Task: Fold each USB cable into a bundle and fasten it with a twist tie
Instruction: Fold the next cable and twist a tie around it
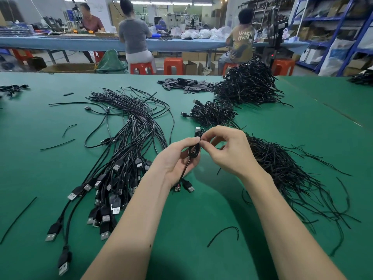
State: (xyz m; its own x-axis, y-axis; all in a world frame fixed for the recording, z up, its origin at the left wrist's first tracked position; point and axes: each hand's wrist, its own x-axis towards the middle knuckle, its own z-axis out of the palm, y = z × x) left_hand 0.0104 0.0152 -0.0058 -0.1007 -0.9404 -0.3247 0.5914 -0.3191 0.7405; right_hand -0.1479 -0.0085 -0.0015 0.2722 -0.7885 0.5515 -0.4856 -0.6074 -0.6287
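My left hand [173, 158] grips a folded black USB cable bundle [194, 151] above the green table [181, 229]; one end of it hangs down to a USB plug [177, 187]. My right hand [228, 150] pinches the top of the bundle with thumb and forefinger, where a thin black tie seems to wrap it. A fan of loose USB cables [129, 138] lies to the left, plugs toward me. A heap of black twist ties [286, 172] lies to the right.
Finished bundles lie in a small pile [214, 114] and a big pile [248, 83] farther back. Small black flat parts [187, 84] are scattered at the far middle. Stray ties [224, 234] lie around. Three people sit at a blue bench behind.
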